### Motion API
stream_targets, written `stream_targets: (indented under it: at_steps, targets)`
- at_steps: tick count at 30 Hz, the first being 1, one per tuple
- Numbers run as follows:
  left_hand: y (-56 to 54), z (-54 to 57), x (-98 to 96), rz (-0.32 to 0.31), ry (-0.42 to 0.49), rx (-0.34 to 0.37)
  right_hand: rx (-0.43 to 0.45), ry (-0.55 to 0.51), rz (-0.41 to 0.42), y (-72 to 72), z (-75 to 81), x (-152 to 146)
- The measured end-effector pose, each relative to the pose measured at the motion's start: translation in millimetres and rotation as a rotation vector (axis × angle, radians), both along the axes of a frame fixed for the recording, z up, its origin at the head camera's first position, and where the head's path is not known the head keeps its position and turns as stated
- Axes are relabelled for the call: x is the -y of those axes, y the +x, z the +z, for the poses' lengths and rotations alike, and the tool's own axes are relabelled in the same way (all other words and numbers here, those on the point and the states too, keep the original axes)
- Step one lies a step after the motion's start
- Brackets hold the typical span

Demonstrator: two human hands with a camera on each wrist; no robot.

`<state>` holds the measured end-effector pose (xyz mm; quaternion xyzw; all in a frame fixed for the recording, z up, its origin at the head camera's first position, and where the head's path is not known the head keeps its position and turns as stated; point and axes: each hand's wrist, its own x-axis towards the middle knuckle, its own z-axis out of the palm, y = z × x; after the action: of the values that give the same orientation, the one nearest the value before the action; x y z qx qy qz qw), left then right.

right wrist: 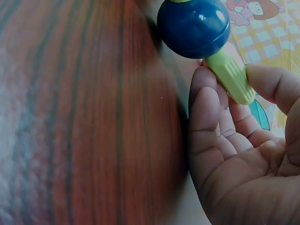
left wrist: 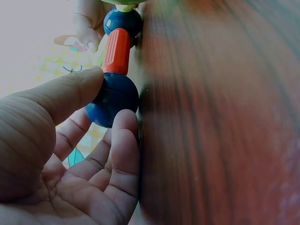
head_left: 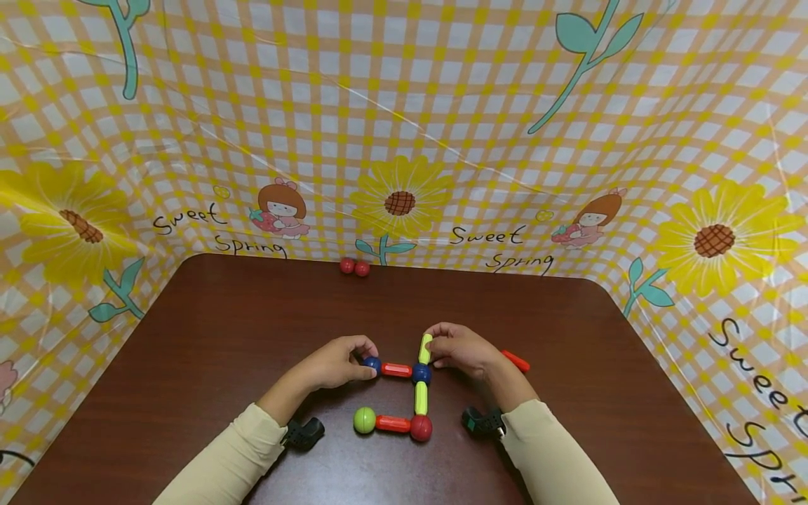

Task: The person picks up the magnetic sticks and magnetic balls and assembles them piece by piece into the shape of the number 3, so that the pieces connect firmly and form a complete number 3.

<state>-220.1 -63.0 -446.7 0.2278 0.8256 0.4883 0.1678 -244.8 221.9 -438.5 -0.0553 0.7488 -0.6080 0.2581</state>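
Observation:
Magnetic rods and balls lie joined on the brown table (head_left: 265, 301). My left hand (head_left: 334, 362) pinches a blue ball (left wrist: 112, 101) between thumb and fingers. From that ball a red rod (head_left: 396, 369) runs right to a second blue ball (head_left: 421, 374). My right hand (head_left: 463, 351) pinches a yellow-green rod (right wrist: 232, 78) that touches the second blue ball and points away from me. Another yellow-green rod (head_left: 421, 398) leads nearer to a red ball (head_left: 421, 428). A lower red rod (head_left: 393, 423) links this one to a green ball (head_left: 364, 421).
Two small red balls (head_left: 362, 268) sit side by side at the table's far edge. A loose red rod (head_left: 515, 361) lies just past my right wrist. Black straps (head_left: 306, 435) are on both wrists. Checked flowered cloth (head_left: 404, 105) surrounds the back and sides.

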Motion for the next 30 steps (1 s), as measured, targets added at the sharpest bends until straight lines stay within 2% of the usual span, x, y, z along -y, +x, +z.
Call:
stream_targets:
  at_steps: [15, 24, 30]
  targets:
    - [-4.5, -5.4, -1.1, -0.005, -0.008, -0.017, 0.000, 0.078, -0.052, 6.1, -2.7, 7.2]
    - [-1.0, -0.8, 0.9, 0.005, -0.024, 0.005, -0.069, 0.098, -0.091, 11.5, -7.2, 13.3]
    - [-0.3, 0.7, 1.5, -0.011, -0.028, -0.002, -0.076, 0.103, -0.105, 13.3, -8.2, 12.5]
